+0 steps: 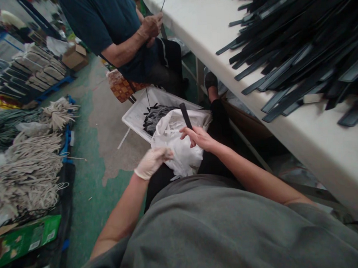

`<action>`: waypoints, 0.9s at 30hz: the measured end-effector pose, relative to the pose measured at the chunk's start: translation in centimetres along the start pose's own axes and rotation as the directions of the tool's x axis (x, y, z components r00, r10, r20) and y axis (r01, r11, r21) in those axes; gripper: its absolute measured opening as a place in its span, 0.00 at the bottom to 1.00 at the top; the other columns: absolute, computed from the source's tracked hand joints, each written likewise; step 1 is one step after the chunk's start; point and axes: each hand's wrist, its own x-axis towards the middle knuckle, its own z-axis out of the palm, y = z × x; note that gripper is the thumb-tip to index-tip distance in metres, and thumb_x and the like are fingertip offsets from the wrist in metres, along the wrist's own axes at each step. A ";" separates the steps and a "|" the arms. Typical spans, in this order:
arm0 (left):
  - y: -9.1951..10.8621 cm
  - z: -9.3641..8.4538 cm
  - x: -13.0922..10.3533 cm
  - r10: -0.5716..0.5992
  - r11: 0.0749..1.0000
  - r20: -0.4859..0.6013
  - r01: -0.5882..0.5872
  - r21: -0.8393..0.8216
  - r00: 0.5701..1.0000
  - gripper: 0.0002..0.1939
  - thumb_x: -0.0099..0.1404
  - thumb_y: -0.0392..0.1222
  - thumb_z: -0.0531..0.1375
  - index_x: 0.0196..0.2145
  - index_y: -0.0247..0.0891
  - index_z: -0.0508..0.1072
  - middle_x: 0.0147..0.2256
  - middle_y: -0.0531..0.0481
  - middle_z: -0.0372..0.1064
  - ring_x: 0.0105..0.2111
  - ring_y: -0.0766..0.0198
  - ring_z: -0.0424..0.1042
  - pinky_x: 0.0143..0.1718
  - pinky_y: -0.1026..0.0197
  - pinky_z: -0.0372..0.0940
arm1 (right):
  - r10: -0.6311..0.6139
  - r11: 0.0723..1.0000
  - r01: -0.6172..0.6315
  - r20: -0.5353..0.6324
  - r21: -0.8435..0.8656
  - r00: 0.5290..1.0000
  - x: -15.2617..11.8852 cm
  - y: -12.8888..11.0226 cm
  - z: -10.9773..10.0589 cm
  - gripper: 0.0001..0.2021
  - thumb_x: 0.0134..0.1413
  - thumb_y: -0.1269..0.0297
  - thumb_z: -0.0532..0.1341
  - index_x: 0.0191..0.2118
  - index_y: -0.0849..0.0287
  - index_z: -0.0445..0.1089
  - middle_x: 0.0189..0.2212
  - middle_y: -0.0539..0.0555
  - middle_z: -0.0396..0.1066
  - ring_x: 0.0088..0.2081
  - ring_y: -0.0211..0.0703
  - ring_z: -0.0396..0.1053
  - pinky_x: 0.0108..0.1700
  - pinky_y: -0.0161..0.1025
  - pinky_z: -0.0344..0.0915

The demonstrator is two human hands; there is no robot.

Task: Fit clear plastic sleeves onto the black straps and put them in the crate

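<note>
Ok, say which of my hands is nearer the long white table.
Right. Your bare right hand, holding a black strip, is on the side toward the table; your white-gloved left hand is farther off, by the white plastic bag.

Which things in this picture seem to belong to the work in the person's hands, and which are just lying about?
Likely part of the work:
- black strip, held in the right hand
- white bag, beside the gloved left hand
- heap of black strips

Apparently just lying about:
- pale cords
- green box
- open cardboard box
</note>
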 end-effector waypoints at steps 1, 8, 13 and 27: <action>2.4 -2.3 -0.7 0.084 0.995 -0.097 -0.089 -0.046 0.992 0.16 0.70 0.42 0.53 0.28 0.42 0.76 0.26 0.63 0.76 0.29 0.74 0.72 0.41 0.66 0.66 | -0.002 1.000 0.002 0.003 0.011 1.000 -0.5 0.4 -0.3 0.16 0.60 0.53 0.53 0.44 0.60 0.69 0.35 0.53 0.75 0.17 0.29 0.58 0.20 0.32 0.65; 14.8 -12.1 -10.4 0.662 0.525 -0.619 -0.851 -0.018 0.422 0.15 0.74 0.46 0.48 0.34 0.50 0.72 0.33 0.79 0.74 0.54 0.87 0.64 0.52 0.72 0.61 | 0.090 0.975 -0.086 0.007 -0.207 0.996 -4.1 2.1 -2.2 0.24 0.64 0.49 0.46 0.31 0.61 0.70 0.21 0.51 0.71 0.19 0.36 0.65 0.28 0.34 0.63; 6.7 -5.6 -6.7 0.239 0.623 -0.632 -0.616 -0.482 0.737 0.15 0.71 0.48 0.52 0.29 0.47 0.72 0.27 0.64 0.75 0.31 0.74 0.74 0.40 0.67 0.70 | 0.173 0.889 -0.066 0.200 -0.452 0.964 -5.8 -0.7 -1.2 0.28 0.65 0.52 0.43 0.24 0.60 0.71 0.14 0.50 0.64 0.19 0.38 0.65 0.30 0.34 0.60; -4.5 2.2 -0.9 -0.069 0.675 -0.329 -0.199 -0.711 0.942 0.11 0.60 0.49 0.65 0.30 0.38 0.74 0.32 0.52 0.74 0.35 0.67 0.75 0.43 0.61 0.69 | 0.217 0.651 0.149 0.371 -0.744 0.903 -8.1 -3.1 2.8 0.25 0.66 0.54 0.45 0.27 0.58 0.73 0.24 0.55 0.74 0.27 0.42 0.69 0.31 0.35 0.56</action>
